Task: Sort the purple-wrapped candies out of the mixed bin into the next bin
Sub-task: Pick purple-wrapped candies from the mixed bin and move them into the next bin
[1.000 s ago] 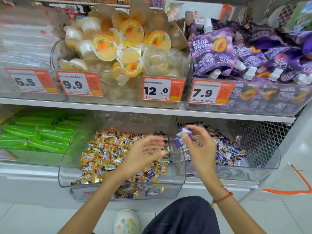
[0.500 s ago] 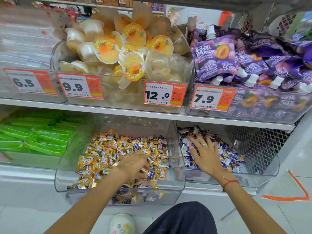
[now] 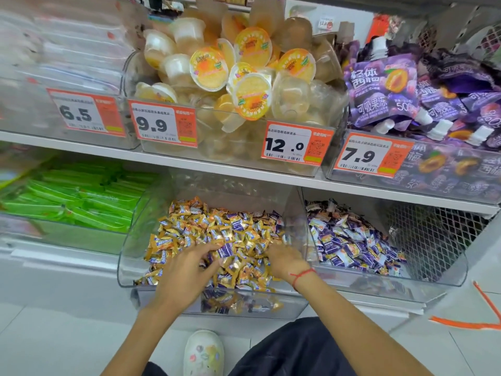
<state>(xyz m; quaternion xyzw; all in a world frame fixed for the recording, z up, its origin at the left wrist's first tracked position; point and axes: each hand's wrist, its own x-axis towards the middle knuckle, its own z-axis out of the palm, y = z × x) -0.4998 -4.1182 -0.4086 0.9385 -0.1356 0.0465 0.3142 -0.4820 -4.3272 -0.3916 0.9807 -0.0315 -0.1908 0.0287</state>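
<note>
Head camera: both hands reach into the clear mixed bin of orange and purple candies. The left hand rests spread on the pile; the right hand digs in, its grip unclear. The next bin holds purple ones. Price tags read 6.5, 9.9, 12.0, 7.9.

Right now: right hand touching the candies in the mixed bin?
Touching. The head view shows the right hand inside the mixed bin, its fingers buried in the candy pile.
</note>
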